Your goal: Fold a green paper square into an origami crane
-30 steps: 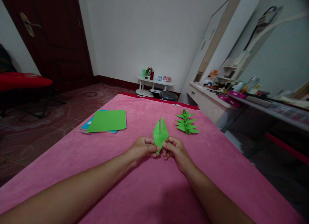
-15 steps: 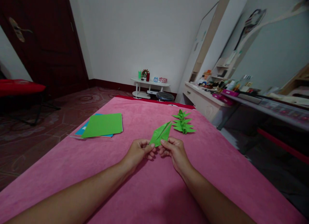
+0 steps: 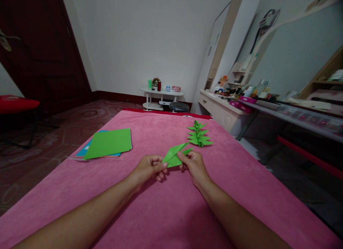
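A piece of folded green paper [image 3: 173,157] is held between my two hands, just above the pink cloth [image 3: 150,202]. Its narrow points spread apart toward the upper right. My left hand [image 3: 152,167] pinches its left corner between thumb and fingers. With thumb on top and fingers beneath, my right hand [image 3: 193,165] grips the right side near the lower point. Beyond that hand stand several folded green paper cranes [image 3: 199,136], set close together in a row with pointed tips sticking out.
A stack of green paper sheets [image 3: 109,143] lies at the left, with blue sheets [image 3: 83,149] under it. Past the table's far edge is a low white stand [image 3: 152,90] with small objects. A cluttered dressing table [image 3: 222,108] runs along the right.
The two points of the folded paper are now spread apart, the right one turned lower. My right hand has shifted along the paper. The whole view has turned slightly to the right.
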A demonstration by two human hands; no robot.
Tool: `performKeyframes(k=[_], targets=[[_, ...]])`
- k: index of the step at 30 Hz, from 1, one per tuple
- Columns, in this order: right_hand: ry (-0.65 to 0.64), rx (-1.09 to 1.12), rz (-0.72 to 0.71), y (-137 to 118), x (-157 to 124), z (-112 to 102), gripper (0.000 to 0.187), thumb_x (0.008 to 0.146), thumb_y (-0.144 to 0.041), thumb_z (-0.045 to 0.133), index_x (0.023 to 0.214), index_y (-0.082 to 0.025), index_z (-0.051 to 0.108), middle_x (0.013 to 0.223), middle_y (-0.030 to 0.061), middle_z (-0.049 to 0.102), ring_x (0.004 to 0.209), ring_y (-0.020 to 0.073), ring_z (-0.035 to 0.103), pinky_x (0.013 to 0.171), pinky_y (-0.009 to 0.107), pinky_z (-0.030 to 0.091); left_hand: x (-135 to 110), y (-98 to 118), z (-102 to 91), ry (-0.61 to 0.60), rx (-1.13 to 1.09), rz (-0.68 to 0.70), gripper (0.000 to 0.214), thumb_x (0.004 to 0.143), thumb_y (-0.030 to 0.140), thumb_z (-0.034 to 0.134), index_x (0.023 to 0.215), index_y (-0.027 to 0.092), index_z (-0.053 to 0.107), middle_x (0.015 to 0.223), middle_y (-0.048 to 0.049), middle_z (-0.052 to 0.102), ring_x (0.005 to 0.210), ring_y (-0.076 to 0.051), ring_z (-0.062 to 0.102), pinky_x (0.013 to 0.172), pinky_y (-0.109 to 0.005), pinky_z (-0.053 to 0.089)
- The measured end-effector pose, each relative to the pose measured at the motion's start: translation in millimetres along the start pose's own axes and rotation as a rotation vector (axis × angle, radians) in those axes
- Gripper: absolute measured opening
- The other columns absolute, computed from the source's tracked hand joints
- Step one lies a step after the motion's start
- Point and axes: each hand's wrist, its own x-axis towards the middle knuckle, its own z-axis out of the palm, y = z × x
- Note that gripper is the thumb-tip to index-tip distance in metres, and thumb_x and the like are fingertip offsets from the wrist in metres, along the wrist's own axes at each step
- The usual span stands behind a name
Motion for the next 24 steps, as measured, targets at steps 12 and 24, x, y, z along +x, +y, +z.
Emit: performKeyframes(k=[12, 24], targets=[[0.025, 0.230, -0.041, -3.6, -3.0, 4.9, 0.022, 0.065, -0.038, 0.074, 0.069, -0.016, 0.069, 0.066, 0.0023, 0.068, 0.061, 0.0169, 0.060, 0.063, 0.030, 0.048, 0.2, -3.2, 3.6, -0.008, 0.090, 0.031, 0.034, 0.067, 0.044, 0.072, 0.073, 0.011, 0.064, 0.058, -0.0034, 0.063, 0.041, -0.008, 0.052, 0.040, -0.017, 0.038], [0.069, 0.212, -0.024, -12.1, -4.9, 2.6, 0.028, 0.069, -0.044, 0.068, 0.072, -0.016, 0.062, 0.065, 0.0005, 0.062, 0.052, 0.0104, 0.053, 0.049, 0.020, 0.042, 0.4, -5.2, 4.2, 0.204, 0.264, 0.208, 0.030, 0.067, 0.042, 0.070, 0.064, 0.012, 0.067, 0.043, 0.0023, 0.051, 0.037, -0.007, 0.042, 0.038, -0.018, 0.028]])
